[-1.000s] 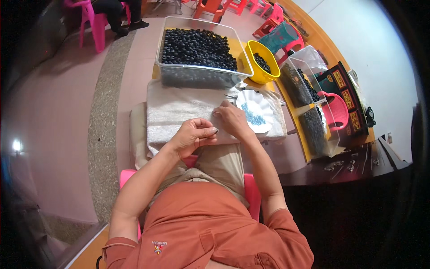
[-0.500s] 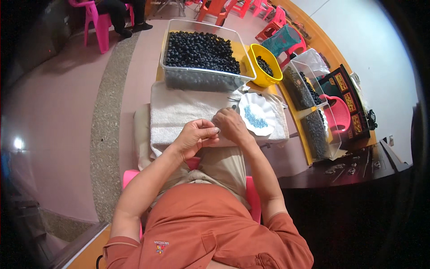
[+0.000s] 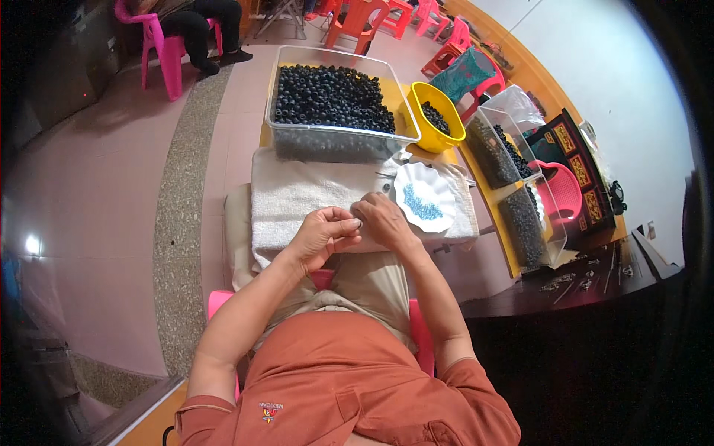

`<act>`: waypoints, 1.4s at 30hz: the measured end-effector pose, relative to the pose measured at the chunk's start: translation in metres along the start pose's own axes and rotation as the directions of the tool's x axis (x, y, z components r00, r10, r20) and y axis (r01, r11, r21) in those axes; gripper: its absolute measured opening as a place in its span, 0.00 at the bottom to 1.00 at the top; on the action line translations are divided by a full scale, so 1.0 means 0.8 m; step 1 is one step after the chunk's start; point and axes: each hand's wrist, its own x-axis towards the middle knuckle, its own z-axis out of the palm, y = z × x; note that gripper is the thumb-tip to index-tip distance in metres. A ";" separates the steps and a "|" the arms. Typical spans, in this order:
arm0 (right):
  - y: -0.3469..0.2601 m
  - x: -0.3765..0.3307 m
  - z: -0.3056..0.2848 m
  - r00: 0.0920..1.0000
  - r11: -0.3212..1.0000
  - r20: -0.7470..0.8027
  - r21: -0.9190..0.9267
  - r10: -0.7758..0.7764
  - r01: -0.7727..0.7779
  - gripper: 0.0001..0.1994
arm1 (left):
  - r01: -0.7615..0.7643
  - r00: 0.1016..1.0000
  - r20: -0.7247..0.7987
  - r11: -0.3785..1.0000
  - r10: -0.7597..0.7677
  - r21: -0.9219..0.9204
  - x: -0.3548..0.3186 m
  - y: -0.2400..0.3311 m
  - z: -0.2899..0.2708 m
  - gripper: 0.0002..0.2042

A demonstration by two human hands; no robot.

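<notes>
My left hand [image 3: 325,235] is pinched closed above the white towel [image 3: 286,195], a tiny dark thing at its fingertips that is too small to name. My right hand [image 3: 383,220] meets it there, fingers curled and pressed together; what they hold is hidden. Just right of the right hand lies a white scalloped dish [image 3: 439,183] holding small pale-blue pieces [image 3: 422,209]. A few thin dark bits rest on the towel beside the dish. Beyond the towel stands a clear plastic bin [image 3: 327,146] filled with small black ring-like parts [image 3: 331,97].
A yellow tub [image 3: 416,111] with more black parts stands right of the bin. Two clear containers [image 3: 520,215] of black parts sit on a bench at the right. Pink and red chairs stand behind; a seated person's legs [image 3: 195,33] show at far left.
The view has tilted slightly, so the bin, dish and towel sit lower in the picture. Both hands stay together over the towel, with only slight finger movement.
</notes>
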 end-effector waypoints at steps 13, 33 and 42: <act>0.008 -0.006 0.012 0.972 0.991 -0.230 0.116 -0.042 0.071 0.06 | -0.005 1.000 0.000 1.000 0.005 0.018 0.000 0.001 0.000 0.04; -0.008 0.002 -0.020 0.990 0.992 0.103 0.076 0.095 -0.103 0.06 | 0.001 1.000 -0.002 1.000 -0.001 0.001 0.001 0.001 -0.003 0.04; -0.002 0.004 -0.026 0.978 0.981 0.172 0.134 0.117 -0.141 0.08 | -0.014 1.000 -0.021 1.000 0.015 0.018 0.000 0.004 -0.001 0.04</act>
